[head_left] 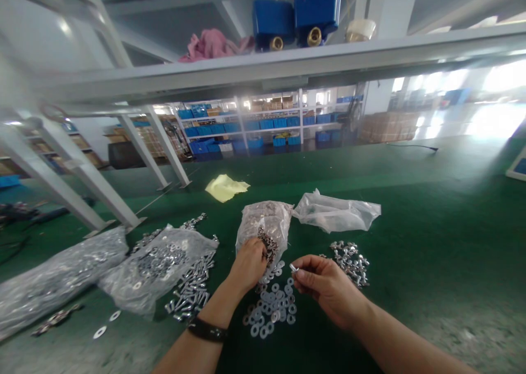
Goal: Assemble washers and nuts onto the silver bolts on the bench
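Observation:
My left hand reaches into the mouth of a clear plastic bag of small metal parts; its fingertips are hidden among them. Pinched between the thumb and forefinger of my right hand is a small shiny bolt. Flat washers lie in a loose pile between my hands, below the bag. Just beyond my right hand sits a heap of small shiny fasteners, too small to make out fully. Loose bolts are spread left of my left forearm.
Two filled plastic bags lie at the left on the green bench. A crumpled clear bag and yellow paper lie farther back. Overhead, a shelf carries blue devices and a pink cloth.

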`<state>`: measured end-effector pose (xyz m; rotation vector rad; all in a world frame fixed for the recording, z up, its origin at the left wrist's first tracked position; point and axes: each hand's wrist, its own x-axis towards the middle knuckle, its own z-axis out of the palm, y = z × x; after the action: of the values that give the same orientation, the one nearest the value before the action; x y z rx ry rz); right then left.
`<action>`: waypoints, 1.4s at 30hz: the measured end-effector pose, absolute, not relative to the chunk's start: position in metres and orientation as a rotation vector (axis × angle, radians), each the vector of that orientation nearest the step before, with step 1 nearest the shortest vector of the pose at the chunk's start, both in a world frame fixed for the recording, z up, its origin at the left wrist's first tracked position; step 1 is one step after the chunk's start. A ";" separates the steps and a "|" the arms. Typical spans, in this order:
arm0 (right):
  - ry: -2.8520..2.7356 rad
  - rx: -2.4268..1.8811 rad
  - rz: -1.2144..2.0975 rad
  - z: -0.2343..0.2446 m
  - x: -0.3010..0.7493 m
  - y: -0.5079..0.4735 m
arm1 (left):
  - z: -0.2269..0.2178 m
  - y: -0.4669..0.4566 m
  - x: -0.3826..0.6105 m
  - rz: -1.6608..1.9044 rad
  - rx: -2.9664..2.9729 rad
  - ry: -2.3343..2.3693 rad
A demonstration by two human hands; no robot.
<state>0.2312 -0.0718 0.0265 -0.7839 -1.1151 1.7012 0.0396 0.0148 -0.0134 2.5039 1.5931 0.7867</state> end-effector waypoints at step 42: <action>-1.876 -1.147 0.571 0.041 0.233 -0.081 | 0.042 -0.065 0.060 0.886 1.827 1.139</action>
<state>0.2330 -0.0814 0.0410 -1.1470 -1.8755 0.5705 0.0605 -0.0651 0.0422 1.8269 1.1387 0.8864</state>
